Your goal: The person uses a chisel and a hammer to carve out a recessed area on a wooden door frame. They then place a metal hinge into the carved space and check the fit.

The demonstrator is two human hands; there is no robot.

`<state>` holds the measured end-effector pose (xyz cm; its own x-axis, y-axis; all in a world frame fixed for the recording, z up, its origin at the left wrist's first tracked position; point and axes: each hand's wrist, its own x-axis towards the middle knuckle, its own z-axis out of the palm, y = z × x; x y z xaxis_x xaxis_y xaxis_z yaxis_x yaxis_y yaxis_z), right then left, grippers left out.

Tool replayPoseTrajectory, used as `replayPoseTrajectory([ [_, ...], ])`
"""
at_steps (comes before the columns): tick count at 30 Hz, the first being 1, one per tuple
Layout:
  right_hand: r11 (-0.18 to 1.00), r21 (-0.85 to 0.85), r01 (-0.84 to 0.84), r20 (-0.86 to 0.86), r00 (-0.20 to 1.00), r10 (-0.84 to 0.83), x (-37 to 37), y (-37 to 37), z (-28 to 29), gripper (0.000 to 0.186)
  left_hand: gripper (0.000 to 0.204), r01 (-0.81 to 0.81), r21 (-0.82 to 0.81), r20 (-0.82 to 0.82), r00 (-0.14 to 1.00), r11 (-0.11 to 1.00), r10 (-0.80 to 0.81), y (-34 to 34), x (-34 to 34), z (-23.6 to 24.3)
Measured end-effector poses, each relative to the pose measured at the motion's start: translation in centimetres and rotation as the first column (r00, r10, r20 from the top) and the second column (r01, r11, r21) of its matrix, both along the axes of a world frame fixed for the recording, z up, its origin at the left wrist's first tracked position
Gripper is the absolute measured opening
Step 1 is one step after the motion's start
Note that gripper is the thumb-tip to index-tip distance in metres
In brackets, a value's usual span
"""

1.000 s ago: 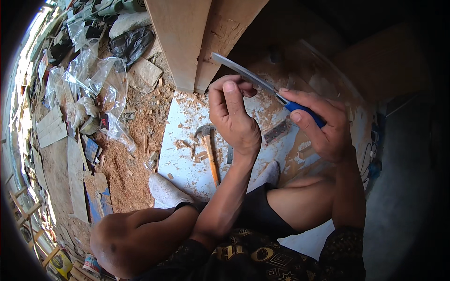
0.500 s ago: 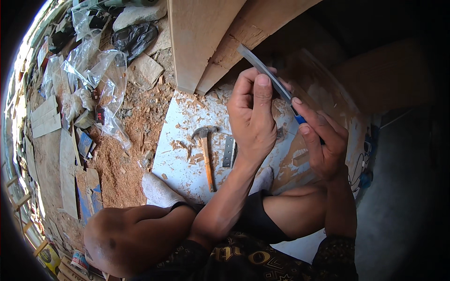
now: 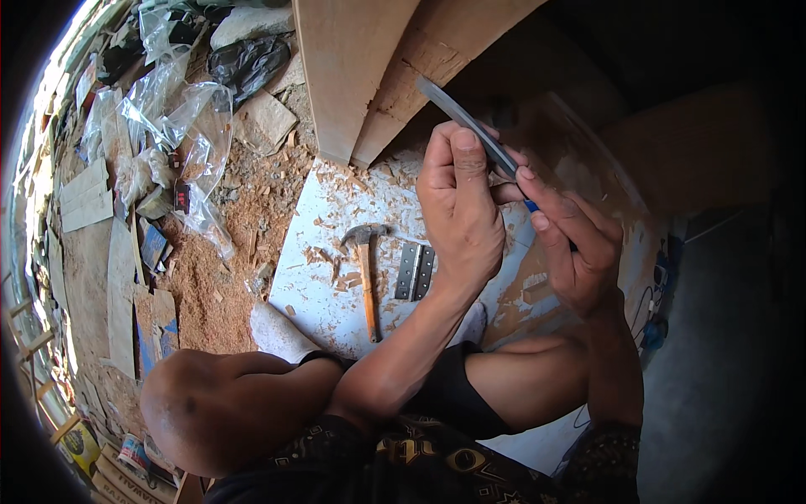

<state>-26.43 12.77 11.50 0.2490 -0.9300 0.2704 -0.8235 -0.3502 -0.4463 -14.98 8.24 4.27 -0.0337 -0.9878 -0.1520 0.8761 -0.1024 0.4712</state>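
Both my hands hold a chisel (image 3: 453, 109) with a long grey blade and a blue handle, tilted with its tip up and to the left. My left hand (image 3: 462, 202) is closed around the blade, the thumb lying along it. My right hand (image 3: 579, 244) pinches the tool at the blue handle, most of which is hidden by the fingers. The tip is in front of a wooden board (image 3: 432, 63) whose surface looks rough and chipped. Below my hands, a claw hammer (image 3: 366, 281) with a wooden handle and a metal hinge (image 3: 415, 271) lie on the white sheet.
Wood shavings and chips litter the white sheet (image 3: 315, 227). A second, paler board (image 3: 344, 76) stands beside the chipped one. Sawdust (image 3: 210, 311), clear plastic bags (image 3: 201, 143), a black bag (image 3: 248, 67) and cardboard scraps cover the left ground. A small wood block (image 3: 537, 290) lies near my right wrist.
My view has shifted slightly. My left hand sits a little further right and more of the hinge shows beside it. Both hands still grip the chisel.
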Motion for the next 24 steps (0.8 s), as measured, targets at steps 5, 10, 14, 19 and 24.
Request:
replayPoseTrajectory([
  [5,0.998,-0.060,-0.030,0.019,0.999,0.031,-0.6,-0.3,-0.3,0.041,0.034,-0.007,0.008,-0.008,1.000,1.000,0.007,0.0,-0.8,0.3],
  [10,1.000,-0.016,0.002,0.030,1.000,-0.001,-0.5,0.4,0.1,0.041,0.034,0.003,0.011,0.022,1.000,1.000,-0.004,0.7,-0.6,0.5],
  [14,1.000,0.027,0.002,0.049,0.999,-0.003,0.4,0.2,0.6,0.041,0.035,0.007,0.010,0.049,0.999,1.000,-0.007,0.6,-0.1,0.4],
  [19,0.999,-0.012,-0.043,0.045,0.998,0.044,-1.6,-0.3,0.5,0.041,0.035,-0.007,0.049,0.046,0.999,0.999,0.004,0.7,-1.8,1.8],
  [24,0.967,0.216,-0.138,0.194,0.976,0.096,-2.2,-1.1,1.9,0.042,0.039,-0.086,0.050,0.062,0.995,0.995,0.083,1.1,-2.5,1.7],
])
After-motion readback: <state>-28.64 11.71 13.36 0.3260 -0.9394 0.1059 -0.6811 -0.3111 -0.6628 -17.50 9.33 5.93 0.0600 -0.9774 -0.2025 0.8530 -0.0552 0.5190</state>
